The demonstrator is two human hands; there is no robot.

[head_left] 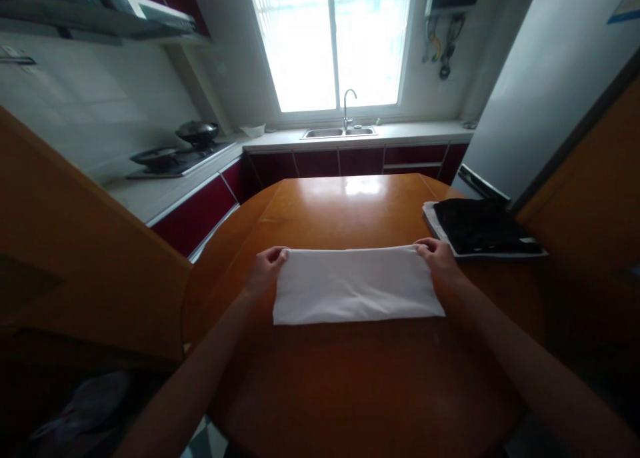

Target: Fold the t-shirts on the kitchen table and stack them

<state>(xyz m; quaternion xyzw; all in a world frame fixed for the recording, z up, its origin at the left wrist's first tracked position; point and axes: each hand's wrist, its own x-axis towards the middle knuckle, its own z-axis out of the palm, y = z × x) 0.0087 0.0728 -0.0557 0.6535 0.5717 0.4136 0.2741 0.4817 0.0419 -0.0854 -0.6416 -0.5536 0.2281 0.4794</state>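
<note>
A white cloth (356, 286), folded into a wide rectangle, is stretched between my two hands over the wooden table (350, 378). Its far left corner is pinched by my left hand (269, 266), thumb on top and fingers closed. My right hand (438, 257) grips the far right corner in the same way. The near edge of the cloth hangs or lies toward me with a few soft creases across its middle. Whether the far edge touches the tabletop I cannot tell.
Folded black fabric (483, 226) lies on white fabric at the table's right side, beside the fridge (555, 65). Beyond the table are a counter with a sink (325, 133) and a stove (183, 159) carrying pans. A wooden door or panel (75, 245) stands close on the left.
</note>
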